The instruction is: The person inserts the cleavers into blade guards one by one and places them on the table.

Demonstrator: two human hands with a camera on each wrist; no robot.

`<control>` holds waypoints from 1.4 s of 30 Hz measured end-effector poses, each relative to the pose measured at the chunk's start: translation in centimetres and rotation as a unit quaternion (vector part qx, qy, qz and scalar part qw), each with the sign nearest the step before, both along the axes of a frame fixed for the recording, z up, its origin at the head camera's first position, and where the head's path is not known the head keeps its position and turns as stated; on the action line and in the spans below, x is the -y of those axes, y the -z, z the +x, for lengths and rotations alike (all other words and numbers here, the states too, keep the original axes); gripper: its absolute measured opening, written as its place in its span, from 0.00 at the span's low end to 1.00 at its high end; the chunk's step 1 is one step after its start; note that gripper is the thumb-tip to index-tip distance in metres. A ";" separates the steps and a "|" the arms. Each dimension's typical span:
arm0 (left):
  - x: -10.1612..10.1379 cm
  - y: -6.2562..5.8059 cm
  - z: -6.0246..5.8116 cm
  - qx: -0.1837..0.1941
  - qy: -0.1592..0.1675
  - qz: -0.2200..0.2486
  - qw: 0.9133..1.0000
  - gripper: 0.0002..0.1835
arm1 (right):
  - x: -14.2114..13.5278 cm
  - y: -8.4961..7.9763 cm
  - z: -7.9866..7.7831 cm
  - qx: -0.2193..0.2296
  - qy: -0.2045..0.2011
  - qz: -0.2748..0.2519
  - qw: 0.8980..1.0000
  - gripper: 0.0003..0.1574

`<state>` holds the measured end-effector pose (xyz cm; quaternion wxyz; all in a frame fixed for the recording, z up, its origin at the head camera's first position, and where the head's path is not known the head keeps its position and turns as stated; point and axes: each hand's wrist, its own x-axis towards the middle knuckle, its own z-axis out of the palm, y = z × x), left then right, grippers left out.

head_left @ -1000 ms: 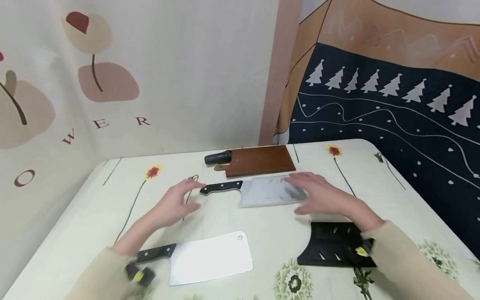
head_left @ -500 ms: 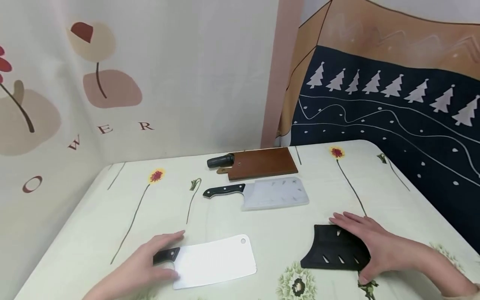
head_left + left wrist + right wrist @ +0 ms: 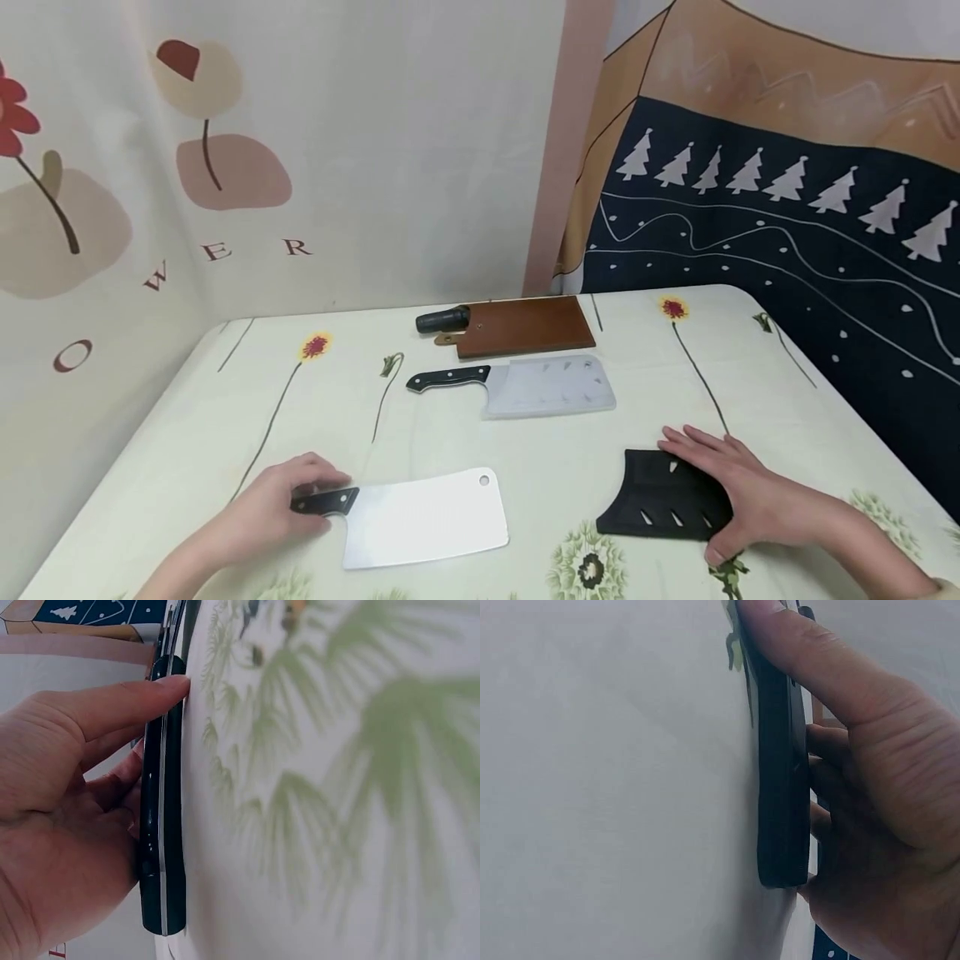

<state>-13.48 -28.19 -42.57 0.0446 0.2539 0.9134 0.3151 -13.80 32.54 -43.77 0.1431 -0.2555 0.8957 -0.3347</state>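
Note:
In the head view a cleaver (image 3: 426, 518) with a wide shiny blade lies flat at the front left. My left hand (image 3: 270, 510) pinches its black riveted handle (image 3: 161, 825), thumb on the near side and fingers on the far side. At the front right is a black blade cover (image 3: 660, 496) with small slots. My right hand (image 3: 757, 496) spans it from above, thumb at the near edge and fingertips over the far edge. The right wrist view shows the cover's thick edge (image 3: 784, 795) beneath the palm, against the cloth.
Farther back lies a second cleaver (image 3: 448, 378), its blade inside a translucent cover (image 3: 555, 387). Behind it are a brown leather sheath (image 3: 528, 325) and a black handle (image 3: 442, 320). A flowered cloth (image 3: 525, 467) covers the table; printed curtains (image 3: 375, 167) stand behind.
Both hands have come back from around the rear cleaver. My left hand has moved to the front cleaver and its fingers have drawn in on the handle; my right hand has settled over the black cover.

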 end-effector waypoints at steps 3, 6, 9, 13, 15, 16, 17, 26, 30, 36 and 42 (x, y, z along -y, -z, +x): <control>0.1 0.2 -0.2 -0.003 0.003 0.015 1.000 0.21 | 0.0 0.0 -0.1 -0.001 0.008 0.001 1.000 0.76; 0.0 0.1 -0.5 -0.006 0.000 0.019 1.000 0.19 | -0.1 0.1 0.0 -0.026 0.005 -0.003 1.000 0.75; -0.1 -0.1 -0.6 -0.001 -0.002 0.018 1.000 0.18 | -0.3 0.3 0.2 -0.057 0.003 -0.011 0.998 0.74; -0.2 -0.3 -0.7 0.001 -0.002 0.013 1.000 0.17 | -0.3 0.3 0.5 -0.060 0.014 -0.006 0.998 0.73; -0.3 -0.3 -0.7 0.002 0.001 0.008 1.000 0.16 | -0.1 0.0 0.5 -0.051 0.023 0.003 0.998 0.72; -0.3 -0.3 -0.7 0.001 0.005 0.006 1.000 0.16 | 0.0 -0.2 0.5 -0.047 0.027 0.008 0.999 0.72; -0.3 -0.3 -0.7 -0.001 0.011 0.004 1.000 0.15 | 0.1 -0.3 0.5 -0.046 0.030 0.016 0.998 0.72; -0.2 -0.1 -0.5 -0.059 0.078 0.010 0.995 0.15 | 1.5 -1.6 0.4 -0.113 0.033 0.115 0.986 0.71; -0.4 -0.5 -0.5 -0.062 0.104 0.033 0.992 0.16 | 1.7 -1.7 0.1 -0.157 0.029 0.119 0.980 0.67; -0.8 -1.2 -0.6 -0.075 0.099 0.039 0.991 0.17 | 2.2 -2.5 -0.4 -0.145 0.025 0.123 0.982 0.66; -1.5 -1.7 -0.9 -0.123 0.076 0.039 0.989 0.20 | 3.5 -3.4 -1.1 -0.162 0.011 0.139 0.977 0.65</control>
